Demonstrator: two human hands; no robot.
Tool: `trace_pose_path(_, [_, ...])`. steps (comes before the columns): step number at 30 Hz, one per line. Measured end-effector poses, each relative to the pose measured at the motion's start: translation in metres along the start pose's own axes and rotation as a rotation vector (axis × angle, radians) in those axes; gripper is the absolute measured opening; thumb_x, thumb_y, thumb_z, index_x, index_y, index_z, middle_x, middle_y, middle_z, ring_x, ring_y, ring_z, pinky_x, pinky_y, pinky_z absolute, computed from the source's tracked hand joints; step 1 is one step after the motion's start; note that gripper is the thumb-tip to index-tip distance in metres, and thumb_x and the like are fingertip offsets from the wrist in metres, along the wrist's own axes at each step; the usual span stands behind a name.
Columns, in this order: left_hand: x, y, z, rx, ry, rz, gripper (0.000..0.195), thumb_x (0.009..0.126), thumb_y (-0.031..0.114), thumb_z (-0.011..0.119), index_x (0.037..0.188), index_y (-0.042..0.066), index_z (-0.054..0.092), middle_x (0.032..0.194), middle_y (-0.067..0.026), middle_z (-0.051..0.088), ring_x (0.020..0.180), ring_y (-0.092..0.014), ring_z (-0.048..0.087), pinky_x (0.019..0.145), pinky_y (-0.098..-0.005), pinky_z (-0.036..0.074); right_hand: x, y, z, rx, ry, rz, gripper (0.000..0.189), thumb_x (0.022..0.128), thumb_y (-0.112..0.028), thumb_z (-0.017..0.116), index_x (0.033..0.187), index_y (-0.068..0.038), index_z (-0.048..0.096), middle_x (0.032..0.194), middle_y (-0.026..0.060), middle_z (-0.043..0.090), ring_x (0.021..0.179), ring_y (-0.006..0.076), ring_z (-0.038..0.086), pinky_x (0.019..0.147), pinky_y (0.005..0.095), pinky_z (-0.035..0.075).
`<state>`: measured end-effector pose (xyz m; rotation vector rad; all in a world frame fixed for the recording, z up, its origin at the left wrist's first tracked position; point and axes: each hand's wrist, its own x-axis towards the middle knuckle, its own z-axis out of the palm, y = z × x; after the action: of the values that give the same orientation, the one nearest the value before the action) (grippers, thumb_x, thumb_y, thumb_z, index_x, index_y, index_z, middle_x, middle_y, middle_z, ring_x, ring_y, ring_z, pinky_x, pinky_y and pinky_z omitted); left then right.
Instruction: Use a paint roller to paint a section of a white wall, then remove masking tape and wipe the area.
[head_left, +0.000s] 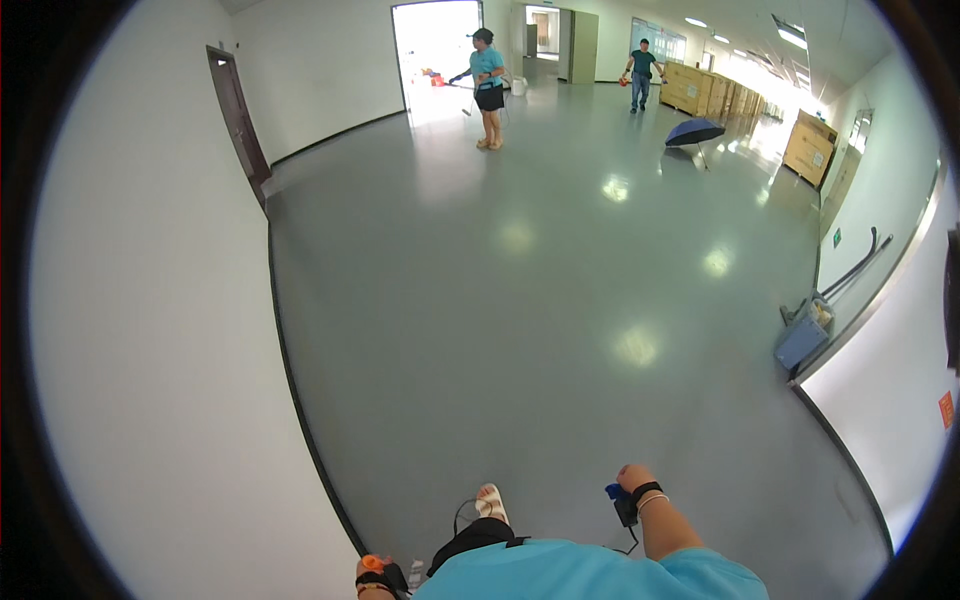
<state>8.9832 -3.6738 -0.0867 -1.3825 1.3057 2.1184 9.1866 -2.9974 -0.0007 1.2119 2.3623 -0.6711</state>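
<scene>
My right hand (636, 477) hangs in front of me over the grey floor, fingers curled. Against its inner side sits a blue fitting (616, 491) on a black box (625, 513) with a cable; whether the fingers grip it is unclear. A black strap (646, 491) circles that wrist. Low at the left, my left hand (382, 564) is partly cut off by the picture's edge. An orange fitting (371, 563) and a black box (395, 577) are at it. A clear plastic bottle (415, 574) shows beside that hand; what supports it is hidden.
A white wall (165, 315) runs along my left. Ahead, one person (488, 71) stands near a bright doorway, another (641, 71) by wooden crates (686, 88). An open blue umbrella (694, 132) rests on the floor (480, 315). At right stands a blue bin (802, 335).
</scene>
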Motion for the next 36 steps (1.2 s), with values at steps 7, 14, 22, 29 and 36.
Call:
trace_pose_path(7, [0.046, 0.088, 0.114, 0.306, 0.039, 0.053, 0.026, 0.092, 0.014, 0.041, 0.11, -0.004, 0.046, 0.111, -0.0243, 0.05, 0.091, -0.038, 0.054, 0.078, -0.0511, 0.047, 0.108, -0.073, -0.055, -0.099, -0.162, 0.035, 0.031, 0.084, -0.025, 0.049, 0.1, -0.005, 0.067, 0.107, 0.0183, 0.063, 0.101, 0.0366, 0.06, 0.088, 0.0446, 0.047])
trace_pose_path(14, [0.065, 0.161, 0.318, 0.149, 0.088, 0.02, 0.018, 0.084, 0.015, 0.044, 0.086, -0.003, 0.05, 0.074, -0.0178, 0.055, 0.053, -0.028, 0.05, 0.047, -0.0373, 0.047, 0.157, -0.1, -0.075, -0.06, -0.218, 0.19, 0.031, 0.078, -0.024, 0.052, 0.094, -0.002, 0.068, 0.102, 0.0229, 0.063, 0.097, 0.0385, 0.06, 0.084, 0.0437, 0.048])
trace_pose_path(22, [0.073, 0.223, 0.497, 0.142, -0.097, 0.023, 0.017, 0.08, 0.013, 0.049, 0.085, -0.003, 0.051, 0.069, -0.0134, 0.055, 0.051, -0.022, 0.05, 0.048, -0.0337, 0.044, 0.252, -0.199, -0.192, -0.33, -0.539, 0.247, 0.035, 0.087, -0.027, 0.051, 0.116, -0.013, 0.063, 0.124, 0.0113, 0.058, 0.116, 0.03, 0.054, 0.094, 0.0417, 0.044])
trace_pose_path(29, [0.047, 0.262, 0.646, -0.076, 0.027, 0.056, 0.016, 0.084, 0.014, 0.048, 0.085, -0.002, 0.051, 0.072, -0.014, 0.057, 0.053, -0.021, 0.05, 0.052, -0.0352, 0.045, 0.508, -0.313, -0.302, -0.455, -0.244, -0.1, 0.029, 0.086, -0.02, 0.046, 0.097, -0.005, 0.069, 0.101, 0.0179, 0.065, 0.097, 0.0355, 0.061, 0.085, 0.0419, 0.049])
trace_pose_path(36, [0.215, 0.319, 0.688, 0.184, 0.019, -0.01, 0.013, 0.086, 0.01, 0.051, 0.093, 0.0, 0.052, 0.084, -0.018, 0.059, 0.063, -0.028, 0.056, 0.058, -0.0419, 0.051, 0.65, -0.489, -0.348, 0.049, 0.192, -0.119, 0.025, 0.082, -0.023, 0.053, 0.093, -0.006, 0.068, 0.09, 0.02, 0.065, 0.087, 0.0377, 0.062, 0.078, 0.0427, 0.051])
